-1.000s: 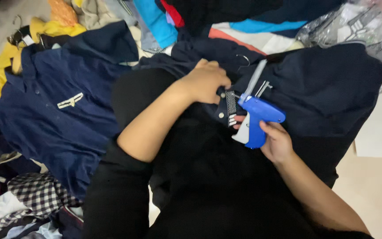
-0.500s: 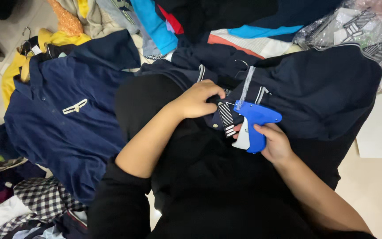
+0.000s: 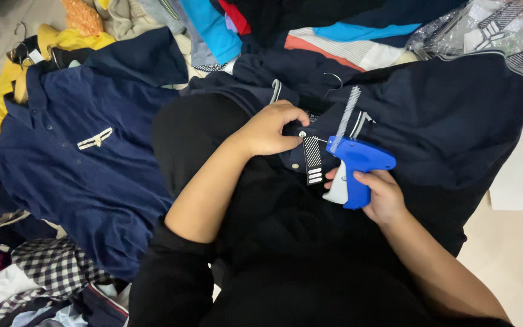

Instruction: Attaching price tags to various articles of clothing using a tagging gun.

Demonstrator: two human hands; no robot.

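Note:
A dark navy polo shirt (image 3: 449,121) lies spread over my lap. My left hand (image 3: 272,128) pinches its collar placket beside a small white button, holding the fabric. A black striped hang tag (image 3: 313,160) hangs just right of that hand. My right hand (image 3: 380,195) grips a blue tagging gun (image 3: 358,166) by its handle, a finger on the white trigger. The gun's needle end points left, touching the tag near the collar. A white strip of plastic fasteners (image 3: 347,111) sticks up from the gun's top.
A second navy shirt (image 3: 80,157) with a light chest emblem lies to the left. Mixed clothes are piled at the top and lower left, checked fabric (image 3: 55,269) among them. Clear plastic bags (image 3: 485,27) sit at the top right. Pale floor tiles (image 3: 516,242) show on the right.
The gun has stayed at the collar while the view shifted slightly. My left hand has closed its fingers tighter on the placket, and the striped tag now hangs in plain view.

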